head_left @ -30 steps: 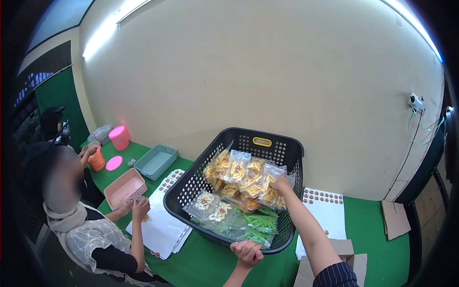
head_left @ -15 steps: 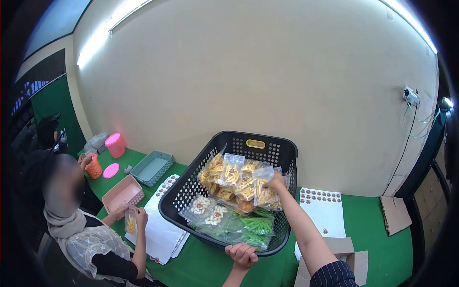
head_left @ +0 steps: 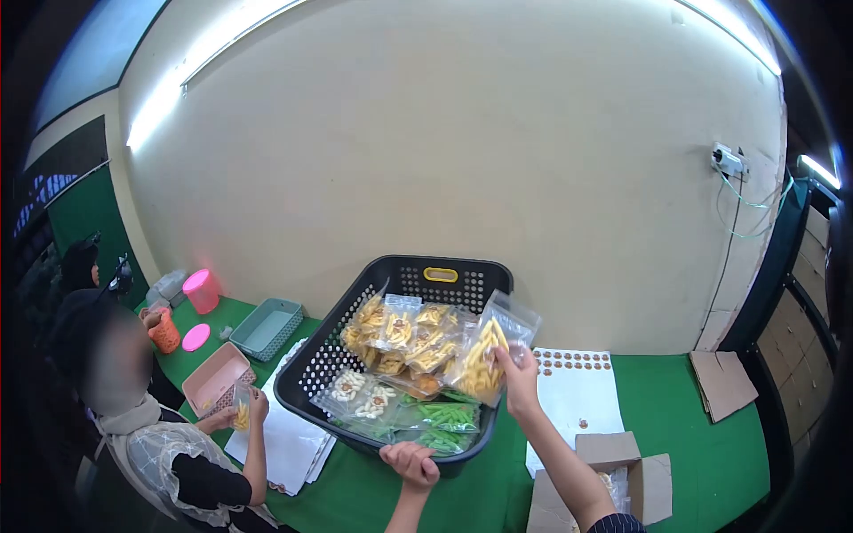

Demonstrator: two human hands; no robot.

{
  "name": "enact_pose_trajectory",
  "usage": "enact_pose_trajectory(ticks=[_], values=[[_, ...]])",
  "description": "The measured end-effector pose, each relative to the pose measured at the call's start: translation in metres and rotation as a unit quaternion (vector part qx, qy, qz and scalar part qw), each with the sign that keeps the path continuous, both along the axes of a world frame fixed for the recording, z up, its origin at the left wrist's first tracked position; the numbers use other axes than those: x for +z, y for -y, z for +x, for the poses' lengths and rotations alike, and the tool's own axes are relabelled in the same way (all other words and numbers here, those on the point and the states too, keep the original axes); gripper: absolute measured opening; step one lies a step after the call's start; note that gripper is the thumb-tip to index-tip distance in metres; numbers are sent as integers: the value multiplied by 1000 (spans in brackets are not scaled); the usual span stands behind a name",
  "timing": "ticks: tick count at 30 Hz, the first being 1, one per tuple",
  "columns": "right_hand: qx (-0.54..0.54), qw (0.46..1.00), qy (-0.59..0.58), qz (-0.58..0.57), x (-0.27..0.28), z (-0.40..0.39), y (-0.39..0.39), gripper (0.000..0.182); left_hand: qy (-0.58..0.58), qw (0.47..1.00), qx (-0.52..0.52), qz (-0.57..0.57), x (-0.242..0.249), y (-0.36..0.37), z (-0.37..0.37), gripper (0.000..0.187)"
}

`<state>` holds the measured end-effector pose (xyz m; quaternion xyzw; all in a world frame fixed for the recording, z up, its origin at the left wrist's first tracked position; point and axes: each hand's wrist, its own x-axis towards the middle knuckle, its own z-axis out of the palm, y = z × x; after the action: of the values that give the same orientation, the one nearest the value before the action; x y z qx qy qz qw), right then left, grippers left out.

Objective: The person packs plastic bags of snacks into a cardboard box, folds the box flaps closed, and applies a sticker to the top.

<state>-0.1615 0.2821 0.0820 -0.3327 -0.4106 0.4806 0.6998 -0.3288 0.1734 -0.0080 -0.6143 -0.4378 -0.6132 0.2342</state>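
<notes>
Clamped by the left hand (head_left: 410,465) on the near rim of a black basket (head_left: 293,391), fingers curled over it. Just right of there, on the tabletop (head_left: 711,444), set down with flaps open: a cardboard box (head_left: 656,493) with clear plastic packaging (head_left: 617,484) inside. Well apart from the left hand, gripping with the right hand (head_left: 520,377) a clear bag of yellow sticks (head_left: 490,351), tilted, over the basket's right rim. Impossible to tell about contact between bag and rim, or between basket base and tabletop.

Laid inside the basket, by the near rim: bags of green sticks (head_left: 444,416). Packed beside them, toward the left rim, bags of white pieces (head_left: 375,401); heaped behind, toward the far rim, bags of yellow snacks (head_left: 400,331).

Spread left of the basket, a stack of white sheets (head_left: 284,453); to its right, a sticker sheet (head_left: 577,400). Held by a co-worker (head_left: 209,480) at the left edge, a small bag (head_left: 242,413). Placed beyond, a pink basket (head_left: 213,382), then a teal basket (head_left: 267,329) near the wall. Lying toward the far left corner, a pink lid (head_left: 195,338); standing nearby, an orange basket (head_left: 164,333) and a pink container (head_left: 202,291).
</notes>
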Motion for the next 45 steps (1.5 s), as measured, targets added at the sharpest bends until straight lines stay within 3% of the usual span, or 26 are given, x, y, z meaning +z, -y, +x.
enact_pose_trajectory(ticks=[6, 9, 12, 14, 16, 18, 21, 24, 34, 37, 45], values=[[7, 1000, -7, -26, -25, 77, 85, 15, 11, 997, 3, -72, 11, 11, 5, 25], [-17, 998, 1, -54, -41, 120, 117, 16, 81, 987, 1, -138, 27, 30, 24, 18], [-23, 996, 2, -88, -48, 157, 148, 17, 127, 987, -18, -100, 26, 57, 71, 16], [-7, 995, 12, -96, -51, 176, 163, 22, 117, 974, -126, -145, 21, 77, 109, 19], [0, 994, 18, -108, -49, 188, 181, 24, 118, 936, -234, -235, 27, 92, 150, 20], [26, 993, 20, -114, -50, 200, 195, 27, 232, 823, -367, -367, 39, 96, 194, 22], [58, 990, 34, -123, -53, 216, 217, 28, 239, 709, -420, -513, 27, 91, 235, 24], [46, 997, 36, -56, -66, 226, 235, 29, 142, 789, -333, -496, 30, 99, 263, 23], [65, 989, 6, -133, -75, 273, 280, 24, 183, 771, -362, -491, 6, 142, 304, 23], [59, 989, 12, -135, -84, 278, 284, 23, 250, 738, -383, -496, -7, 147, 313, 24], [35, 986, 27, -161, -97, 266, 286, 23, 178, 754, -334, -537, -9, 164, 302, 28]])
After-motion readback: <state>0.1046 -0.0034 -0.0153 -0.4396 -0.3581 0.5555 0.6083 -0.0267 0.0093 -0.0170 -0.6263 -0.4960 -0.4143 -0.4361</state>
